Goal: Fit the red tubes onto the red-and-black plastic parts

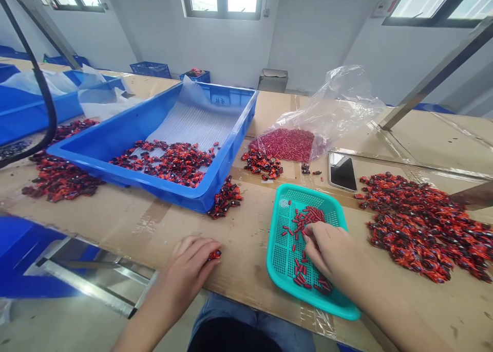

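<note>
My left hand (190,267) rests on the cardboard-covered table near its front edge, fingers closed on a small red and black part (214,254). My right hand (327,249) lies inside a teal mesh basket (281,262), fingertips pinched among several small red capsules (306,216) scattered in it. What the right fingers hold is hidden. A big heap of red and black parts (419,226) lies just right of the basket.
A blue tray (115,141) with a white liner holds more red and black parts (169,162). A clear bag of red capsules (287,144) sits behind the basket, beside a phone (342,172). Small piles (225,198) lie by the tray, another pile (59,180) at left.
</note>
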